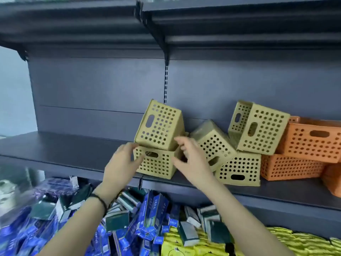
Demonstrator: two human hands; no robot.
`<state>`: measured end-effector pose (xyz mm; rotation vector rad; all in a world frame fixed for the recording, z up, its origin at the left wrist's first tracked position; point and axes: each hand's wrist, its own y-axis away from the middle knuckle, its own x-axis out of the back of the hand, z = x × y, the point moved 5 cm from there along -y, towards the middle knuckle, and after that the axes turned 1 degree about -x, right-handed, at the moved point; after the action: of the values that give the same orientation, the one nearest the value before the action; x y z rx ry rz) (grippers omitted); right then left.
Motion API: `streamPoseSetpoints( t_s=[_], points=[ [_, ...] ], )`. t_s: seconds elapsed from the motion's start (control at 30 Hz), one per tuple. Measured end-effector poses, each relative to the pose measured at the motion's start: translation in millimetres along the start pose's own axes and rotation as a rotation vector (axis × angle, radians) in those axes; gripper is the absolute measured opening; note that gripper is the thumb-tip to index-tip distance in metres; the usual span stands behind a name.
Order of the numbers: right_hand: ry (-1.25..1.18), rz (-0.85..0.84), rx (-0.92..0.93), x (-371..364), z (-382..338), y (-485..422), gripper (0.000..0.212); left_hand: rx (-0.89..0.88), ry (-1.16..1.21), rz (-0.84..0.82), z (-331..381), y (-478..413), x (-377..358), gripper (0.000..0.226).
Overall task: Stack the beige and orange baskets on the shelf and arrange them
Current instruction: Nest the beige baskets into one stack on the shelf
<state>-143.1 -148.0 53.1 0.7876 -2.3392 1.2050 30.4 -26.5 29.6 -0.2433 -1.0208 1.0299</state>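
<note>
Several beige perforated baskets lie jumbled on the dark shelf point(55, 150). One beige basket point(156, 162) sits upright near the shelf's front edge, and a second beige basket point(160, 125) rests tilted on top of it. My left hand point(122, 161) is at the lower basket's left side with fingers spread. My right hand point(190, 157) is at its right side, fingers apart, touching the tilted basket's lower corner. Three more beige baskets point(258, 126) lean in a pile to the right. Two orange baskets point(311, 143) are stacked at the far right.
The shelf's left half is bare dark board. An upper shelf point(92, 30) overhangs closely. Below the shelf lies a heap of blue and green boxes point(147, 224) and yellow packets point(276, 242). Another orange item point(332, 180) sits at the right edge.
</note>
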Motion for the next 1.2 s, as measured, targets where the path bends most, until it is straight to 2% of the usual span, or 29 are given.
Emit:
streamPoseSetpoints(
  t_s=[0.1, 0.2, 0.23, 0.27, 0.37, 0.4, 0.47, 0.57, 0.67, 0.77, 0.87, 1.0, 1.07, 1.13, 1.2],
  points=[
    [0.026, 0.077, 0.014, 2, -4, -39, 0.078, 0.007, 0.158, 0.029, 3, -27, -3, 0.049],
    [0.081, 0.060, -0.027, -1, 1, -70, 0.097, 0.125, 0.384, -0.003, 6, -47, -12, 0.077],
    [0.069, 0.053, -0.044, -3, 6, -78, 0.101, 0.172, 0.437, -0.019, 4, -52, -15, 0.079],
    [0.032, 0.044, -0.059, -3, 9, -86, 0.103, 0.211, 0.470, -0.033, 2, -57, -17, 0.072],
    [-0.072, 0.021, -0.166, -4, 24, -110, 0.105, 0.207, 0.529, -0.063, -1, -71, -25, 0.022],
    [-0.096, 0.006, -0.194, -6, 29, -115, 0.106, 0.191, 0.575, -0.066, -2, -74, -28, 0.013],
    [-0.161, 0.007, -0.229, -6, 38, -123, 0.104, 0.163, 0.691, -0.103, -1, -79, -30, 0.015],
    [-0.259, 0.059, -0.235, -1, 50, -129, 0.086, 0.107, 0.781, -0.163, 3, -90, -30, 0.020],
    [-0.298, 0.179, -0.222, 8, 59, -131, 0.067, 0.033, 0.799, -0.220, 7, -103, -28, 0.024],
    [-0.317, 0.279, -0.176, 11, 62, -132, 0.064, -0.032, 0.822, -0.227, 9, -115, -25, 0.027],
    [-0.311, 0.353, -0.155, 6, 58, -132, 0.065, -0.064, 0.809, -0.135, 12, -128, -21, 0.024],
    [-0.323, 0.451, -0.154, -6, 53, -128, 0.068, -0.016, 0.930, 0.082, 0, -147, -16, 0.022],
    [-0.333, 0.455, -0.154, -15, 51, -123, 0.064, 0.058, 1.021, 0.107, -8, -155, -16, 0.041],
    [-0.280, 0.417, -0.149, -30, 48, -119, 0.060, 0.116, 1.080, 0.062, -14, -162, -17, 0.061],
    [-0.155, 0.396, -0.140, -47, 45, -114, 0.058, 0.133, 1.062, 0.025, -21, -166, -18, 0.067]
  ],
)
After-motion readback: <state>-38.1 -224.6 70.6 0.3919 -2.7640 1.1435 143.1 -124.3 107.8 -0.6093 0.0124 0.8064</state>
